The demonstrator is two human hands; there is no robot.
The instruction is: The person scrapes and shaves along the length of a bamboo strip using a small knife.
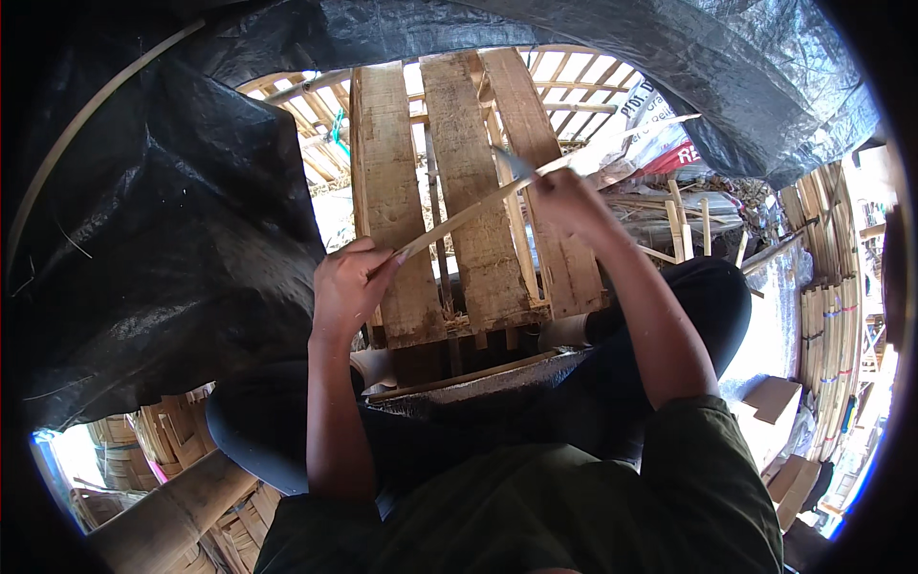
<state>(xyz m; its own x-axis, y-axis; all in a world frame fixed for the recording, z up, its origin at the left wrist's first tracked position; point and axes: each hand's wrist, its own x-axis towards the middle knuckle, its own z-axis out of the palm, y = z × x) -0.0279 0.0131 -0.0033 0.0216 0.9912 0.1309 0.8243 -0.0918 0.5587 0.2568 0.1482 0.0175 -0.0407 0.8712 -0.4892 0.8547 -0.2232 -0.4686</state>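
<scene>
A long, pale bamboo strip (459,219) slants across in front of me, rising to the right. Its near end is pinched in my left hand (346,289), whose fingers are closed over it. My right hand (571,205) is closed around a knife, its handle mostly hidden in the fist. The grey knife blade (514,162) points up and left, close to the strip's upper edge; whether it touches the strip I cannot tell. Below both hands lies a bench of rough wooden planks (467,165) with gaps between them.
Black plastic sheeting (172,220) hangs at the left and across the top. A printed white sack (660,134) and upright bamboo pieces (681,225) stand beyond my right arm. Bundled bamboo strips (830,325) line the far right, near cardboard boxes (770,400). A thick bamboo pole (172,507) lies lower left.
</scene>
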